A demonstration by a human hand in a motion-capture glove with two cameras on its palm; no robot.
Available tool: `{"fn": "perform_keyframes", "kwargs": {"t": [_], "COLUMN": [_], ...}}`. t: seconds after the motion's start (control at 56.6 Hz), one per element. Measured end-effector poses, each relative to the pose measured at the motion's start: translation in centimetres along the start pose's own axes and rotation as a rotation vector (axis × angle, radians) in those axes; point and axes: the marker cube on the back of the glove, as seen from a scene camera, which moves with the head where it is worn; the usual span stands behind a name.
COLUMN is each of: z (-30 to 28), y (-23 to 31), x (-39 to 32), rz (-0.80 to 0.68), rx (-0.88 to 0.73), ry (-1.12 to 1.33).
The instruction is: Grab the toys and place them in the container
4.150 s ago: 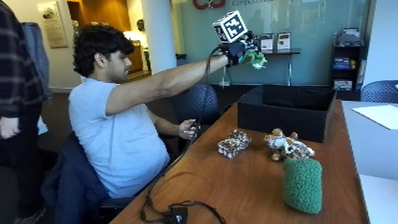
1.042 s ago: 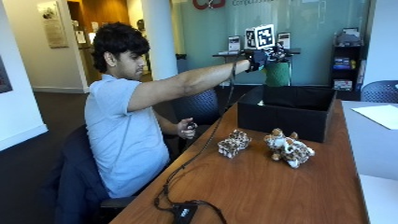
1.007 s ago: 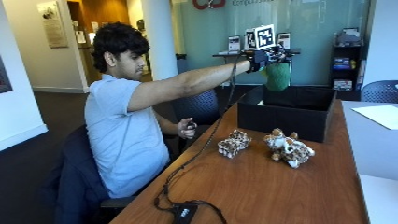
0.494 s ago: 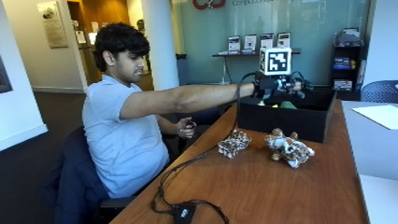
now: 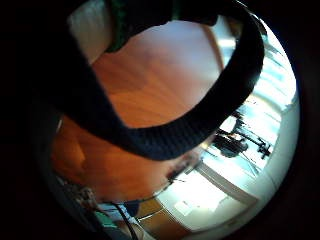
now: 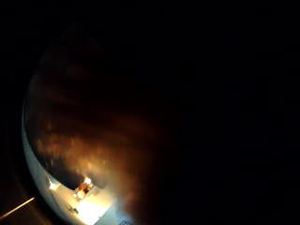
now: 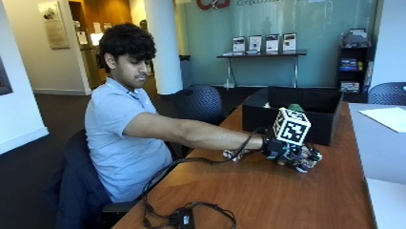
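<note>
My gloved right hand [image 7: 287,150] is low over the wooden table [image 7: 266,195], just in front of the black container [image 7: 279,119]. It lies on a brown and white toy [image 7: 310,156], part of which sticks out beyond it. A second small toy [image 7: 229,154] sits on the table behind my wrist. The top of a green toy [image 7: 296,107] peeks out of the container. In the thumb side palm view a dim brown surface [image 6: 93,140] fills the picture, close to the palm. The little finger side palm view shows the table top [image 5: 150,85] behind a black strap.
A cable runs from my wrist to a black box [image 7: 184,219] at the table's near edge. A white table with a sheet of paper [image 7: 387,117] adjoins on the right. A dark chair [image 7: 200,102] stands beside the container.
My hand carried the green toy up and over the container, and the toy is now inside it. The hand then came down to the brown and white toy on the table.
</note>
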Motion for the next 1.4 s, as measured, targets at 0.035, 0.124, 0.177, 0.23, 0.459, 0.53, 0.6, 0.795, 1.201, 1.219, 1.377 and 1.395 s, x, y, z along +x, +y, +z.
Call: {"fn": "perform_keyframes", "kwargs": {"t": [0.035, 0.124, 0.177, 0.23, 0.459, 0.53, 0.6, 0.795, 1.201, 1.219, 1.377, 1.395], "z": [0.2, 0.3, 0.2, 0.2, -0.6, -1.3, -2.4, -9.7, -27.2, -27.5, -27.9, -27.8], "y": [0.0, 0.2, 0.0, -0.3, -0.2, 0.0, 0.3, 2.4, 7.4, 7.6, 8.4, 8.4], "x": [0.2, 0.1, -0.2, -0.9, -2.3, -2.0, -1.7, -2.6, -14.8, -15.6, -24.5, -25.5], "rz": [-0.020, -0.063, -0.080, -0.085, -0.099, -0.107, -0.100, -0.088, -0.237, -0.256, -0.412, -0.425], "rx": [0.022, 0.030, 0.042, 0.087, 0.425, 0.428, 0.434, 0.512, 0.738, 0.742, 0.725, 0.722], "ry": [-0.027, -0.027, -0.032, -0.041, -0.022, -0.050, -0.066, -0.158, -0.155, -0.152, -0.099, -0.091]}}
